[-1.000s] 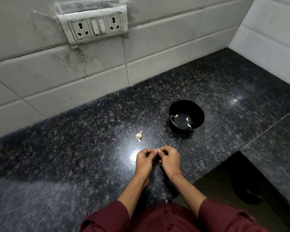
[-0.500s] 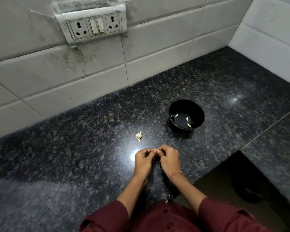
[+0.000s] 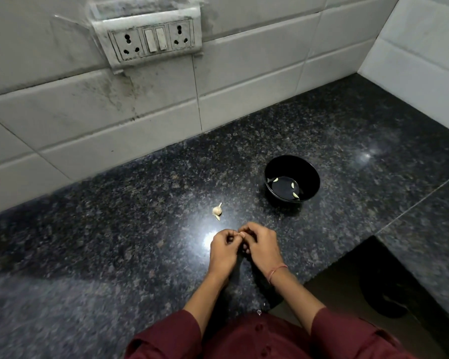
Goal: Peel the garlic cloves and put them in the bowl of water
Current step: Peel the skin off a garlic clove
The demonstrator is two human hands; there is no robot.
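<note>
Both hands are held together just above the counter [image 3: 114,229], near its front edge. The left hand [image 3: 223,251] and the right hand [image 3: 262,248] are curled, and their fingertips meet on a small pale clove [image 3: 240,232], which is pinched between them. Little of the clove is seen, so its long axis and how much skin is left on it cannot be told. The step in hand is judged to be peeling.

The bowl [image 3: 310,177] stands ahead of the hands and to their right, apart from them, with bare counter between. Three peeled cloves [image 3: 292,185] are seen in its water. The right hand is the nearer one to the bowl, so the drop would probably be made by it, forward and rightward over the near rim.

The bulb [image 3: 217,210] lies on the counter ahead of the left hand and slightly left of it, nearer to the left hand than to the right, well apart from the bowl.
</note>
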